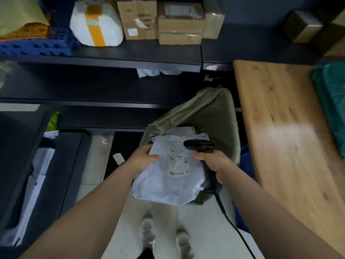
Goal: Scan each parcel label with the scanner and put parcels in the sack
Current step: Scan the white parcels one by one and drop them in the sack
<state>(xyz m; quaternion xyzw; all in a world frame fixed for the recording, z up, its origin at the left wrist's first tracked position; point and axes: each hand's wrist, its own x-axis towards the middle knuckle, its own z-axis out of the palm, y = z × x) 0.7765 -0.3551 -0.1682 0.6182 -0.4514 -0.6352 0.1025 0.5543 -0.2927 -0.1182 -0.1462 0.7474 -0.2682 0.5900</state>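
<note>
A white plastic mailer parcel (164,182) is held flat in front of me, its printed label (178,164) facing up. My left hand (144,157) grips the parcel's upper left edge, thumb on top. My right hand (216,164) grips the handle of a black corded scanner (200,145), whose head sits just above the label's right side. Behind and under the parcel stands an olive-green sack (211,113) with its mouth open; pale parcels (183,130) show inside it.
Dark shelving (104,58) runs across the back with cardboard boxes (179,23), a white wrapped bundle (96,25) and a blue crate (35,45). A wooden table (291,131) lies to the right. White parcels (35,184) lie on a low shelf at left. My shoes (164,238) stand on the floor.
</note>
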